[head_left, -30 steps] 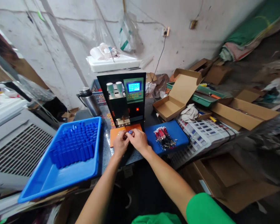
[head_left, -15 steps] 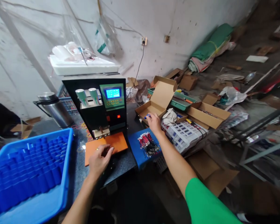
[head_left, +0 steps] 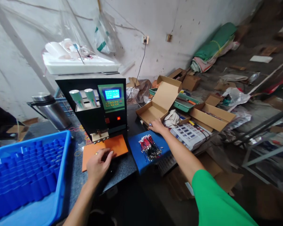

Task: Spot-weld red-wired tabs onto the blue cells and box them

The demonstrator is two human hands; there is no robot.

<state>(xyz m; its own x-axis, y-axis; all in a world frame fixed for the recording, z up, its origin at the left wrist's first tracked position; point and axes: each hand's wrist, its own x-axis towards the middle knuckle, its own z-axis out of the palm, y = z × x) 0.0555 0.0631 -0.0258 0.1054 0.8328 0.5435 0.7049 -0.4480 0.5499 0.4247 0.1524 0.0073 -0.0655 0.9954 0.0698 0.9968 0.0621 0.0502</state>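
Note:
My left hand (head_left: 99,164) rests at the front edge of an orange board (head_left: 119,145), below the welding head (head_left: 99,135) of a black machine (head_left: 89,121). Its fingers are curled in towards the thumb, and whatever they pinch is hidden. Reaching forward, my right hand (head_left: 158,126) is low at the back edge of a blue sheet (head_left: 136,147), close to an open cardboard box (head_left: 153,113). A tiny bluish bit shows at its closed fingertips, too small to name. Between the hands, a bunch of red and black wires (head_left: 151,147) with pale ends lies on the blue sheet.
At the left stands a blue tray (head_left: 67,150) with many blue wrapped pieces (head_left: 25,172). A steel jug (head_left: 52,110) is behind it. On the right are a white plastic crate (head_left: 191,135), a rag (head_left: 171,118), a green toolbox (head_left: 185,103) and another cardboard box (head_left: 212,117).
My right hand has come down and slightly nearer, from above the cardboard box's front to the blue sheet's back edge. My left hand stays at the board; the view has shifted slightly.

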